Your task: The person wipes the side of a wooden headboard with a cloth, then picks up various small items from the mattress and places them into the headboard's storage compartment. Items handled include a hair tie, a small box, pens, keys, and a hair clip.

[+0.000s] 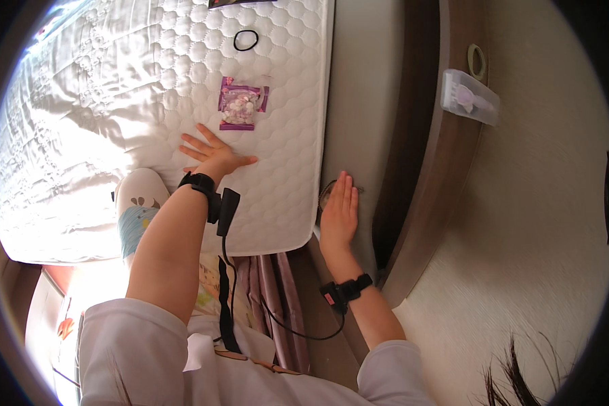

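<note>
My left hand (213, 155) lies on the white quilted mattress (287, 183), fingers spread, with nothing in it. Just beyond its fingertips is a small purple-edged clear packet (240, 107) full of little pale pink and white pieces. A thin black loop (245, 40), like a hair tie, rests farther off. My right hand (340, 213) is stretched flat, fingers together, over the grey surface (358, 88) along the mattress's right edge. Partly under that hand shows a dark, thin-rimmed thing (325, 194); its kind is hidden.
On the brown wooden ledge (453, 152) to the right stand a clear plastic box (470, 98) with a lilac item inside and a roll of tape (477, 62). A dark object (240, 2) is cut off at the top edge. A black cable (304, 335) hangs between my wrist straps.
</note>
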Tool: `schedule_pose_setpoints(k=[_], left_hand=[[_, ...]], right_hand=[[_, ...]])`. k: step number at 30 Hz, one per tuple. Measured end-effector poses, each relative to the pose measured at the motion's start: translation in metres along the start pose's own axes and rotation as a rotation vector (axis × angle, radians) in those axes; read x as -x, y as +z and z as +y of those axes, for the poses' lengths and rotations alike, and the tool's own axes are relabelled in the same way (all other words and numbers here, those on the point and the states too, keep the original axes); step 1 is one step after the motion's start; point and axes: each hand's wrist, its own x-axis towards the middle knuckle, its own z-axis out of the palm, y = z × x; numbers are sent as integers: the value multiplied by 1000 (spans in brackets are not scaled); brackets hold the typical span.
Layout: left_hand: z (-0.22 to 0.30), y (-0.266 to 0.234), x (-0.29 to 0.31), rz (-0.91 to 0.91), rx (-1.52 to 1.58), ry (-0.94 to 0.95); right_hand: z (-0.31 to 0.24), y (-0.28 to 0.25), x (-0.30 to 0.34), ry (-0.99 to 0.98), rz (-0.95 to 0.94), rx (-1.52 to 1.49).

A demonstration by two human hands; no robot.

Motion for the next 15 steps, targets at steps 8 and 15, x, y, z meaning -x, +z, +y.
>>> schedule_pose_setpoints(k=[8, 15], left_hand=[[-2, 4, -7, 34, -9, 12], [-1, 8, -2, 103, 4, 15]], right_hand=[[30, -13, 41, 329, 225, -795], [30, -20, 41, 462, 209, -975]])
